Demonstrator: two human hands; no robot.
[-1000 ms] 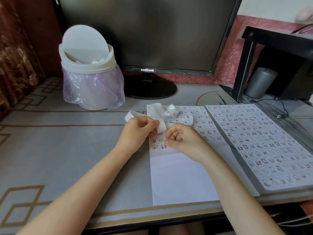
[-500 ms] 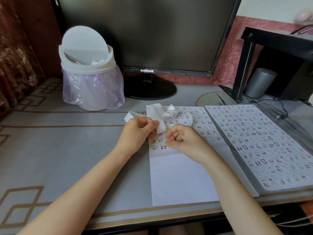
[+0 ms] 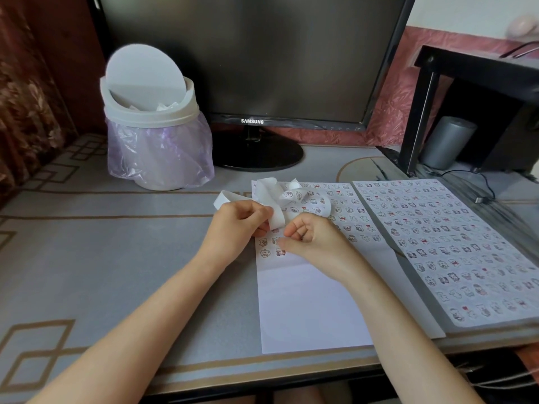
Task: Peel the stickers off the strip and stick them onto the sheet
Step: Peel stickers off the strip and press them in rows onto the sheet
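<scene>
Left hand (image 3: 236, 225): thumb and fingers pinch the white strip (image 3: 269, 196), right over the sheet's (image 3: 309, 301) left edge.
Strip: loops up over the sheet's far end, with stickers (image 3: 288, 195) on it.
Right hand (image 3: 315, 237): fingers curled in, tips down at the sheet's sticker rows, just beside the left hand. Can't tell whether it pinches a sticker.
Sheet: flat, far half stickered, near half blank.
Bin (image 3: 154, 135): beyond the sheet's far-left corner.

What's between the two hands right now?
In the head view, an end of the curled white paper sticker strip hangs between the left hand and right hand, above the white sticker-dotted sheet.
</scene>
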